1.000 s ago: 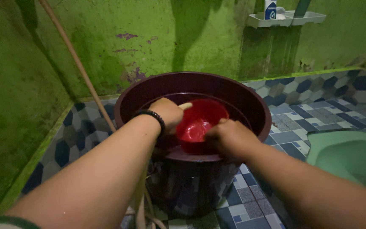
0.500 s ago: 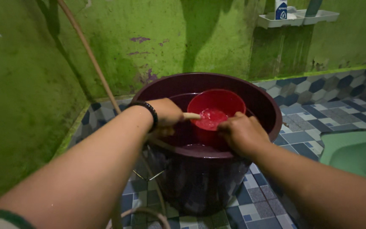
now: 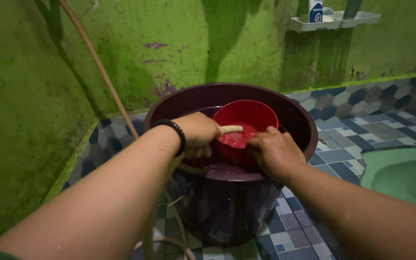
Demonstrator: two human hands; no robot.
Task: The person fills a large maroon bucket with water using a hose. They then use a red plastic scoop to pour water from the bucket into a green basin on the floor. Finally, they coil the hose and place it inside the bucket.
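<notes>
Hands work over a dark purple bucket (image 3: 285, 110) on the tiled floor (image 3: 343, 139): the left hand (image 3: 199, 131) is closed around a pale hose end (image 3: 231, 129), and the right hand (image 3: 273, 151) is curled on the near rim of a red dipper (image 3: 246, 113) holding water inside the bucket. Tilting the dipper could probably slop water over the bucket's edge, and a wet grip might let the hose slip aside.

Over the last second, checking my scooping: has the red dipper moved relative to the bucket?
Yes. The red dipper has risen from low inside the dark bucket, reaching rim level, now upright.
</notes>
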